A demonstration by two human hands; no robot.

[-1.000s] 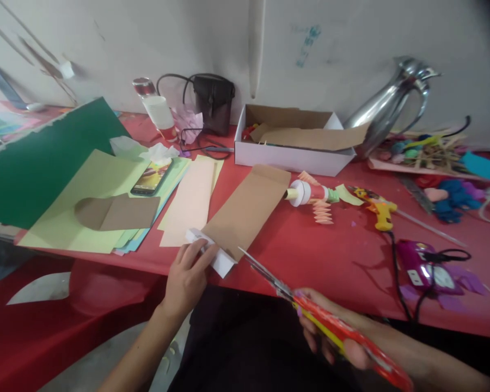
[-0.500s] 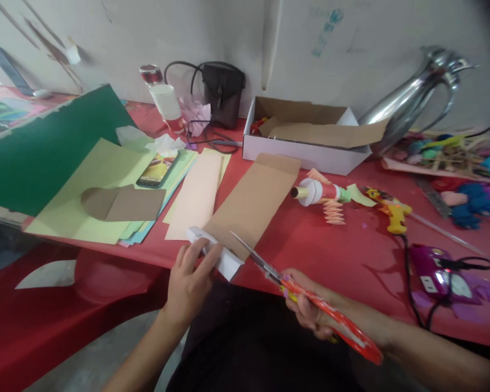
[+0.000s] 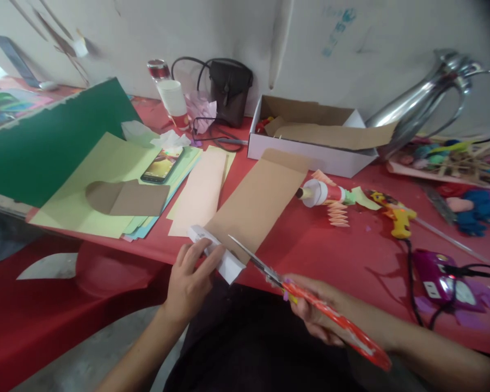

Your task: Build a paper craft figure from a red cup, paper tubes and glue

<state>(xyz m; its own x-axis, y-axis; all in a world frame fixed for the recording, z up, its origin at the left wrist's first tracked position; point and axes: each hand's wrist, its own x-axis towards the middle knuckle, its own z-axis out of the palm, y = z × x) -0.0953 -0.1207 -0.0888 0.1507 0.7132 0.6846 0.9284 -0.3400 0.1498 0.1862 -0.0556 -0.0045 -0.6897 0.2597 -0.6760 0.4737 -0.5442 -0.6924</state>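
Observation:
A long brown cardboard piece lies slanting across the red table, its near end folded up to show a white flap. My left hand grips that white flap, fingers on top and the thumb hidden. In my right hand is a pair of scissors with red handles. Their blades point up and left over the cardboard's near right corner, looking nearly closed. Beyond the right hand lies a paper figure with a white disc and pleated orange strips.
To the left are coloured paper sheets, a phone and a green board. Behind stand a paper cup, a black bag, an open box and a steel jug. A yellow glue gun and purple power socket lie right.
The whole view has shifted slightly, so the table's things sit a little further right. My hands keep their hold on the cardboard and scissors, with hardly any movement against the cardboard.

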